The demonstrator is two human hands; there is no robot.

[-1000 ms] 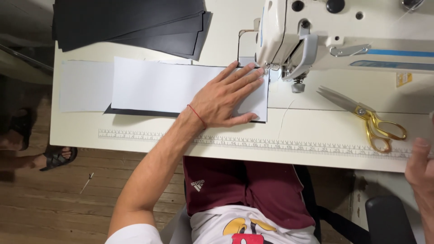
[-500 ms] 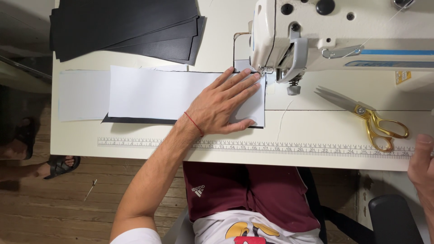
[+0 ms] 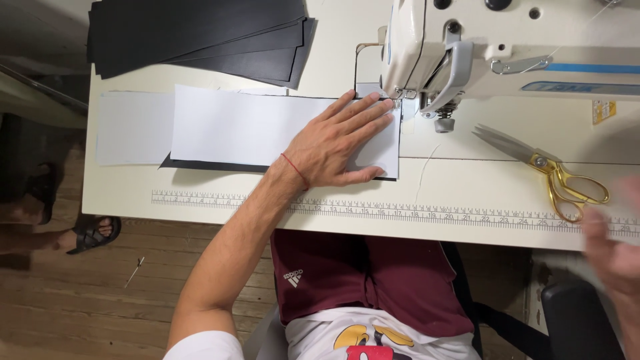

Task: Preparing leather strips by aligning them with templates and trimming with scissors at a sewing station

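Note:
My left hand (image 3: pixel 337 143) lies flat with fingers spread on a long white sheet (image 3: pixel 233 127) that rests on a black sheet (image 3: pixel 193 164). Its fingertips reach the presser foot (image 3: pixel 400 95) of a white sewing machine (image 3: pixel 507 47), where the sheet's right end sits. My right hand (image 3: pixel 617 250) is blurred at the frame's lower right, past the table's front edge, holding nothing I can see. Gold-handled scissors (image 3: pixel 553 175) lie on the table between the machine and that hand.
A stack of black sheets (image 3: pixel 200 33) lies at the back left of the white table (image 3: pixel 467 187). A printed ruler strip (image 3: pixel 400 212) runs along the front edge. A black chair part (image 3: pixel 567 320) and a sandalled foot (image 3: pixel 93 233) on the wooden floor sit below.
My right hand has shifted left and up at the lower right and is now blurred with motion. My left hand stays flat on the white sheet.

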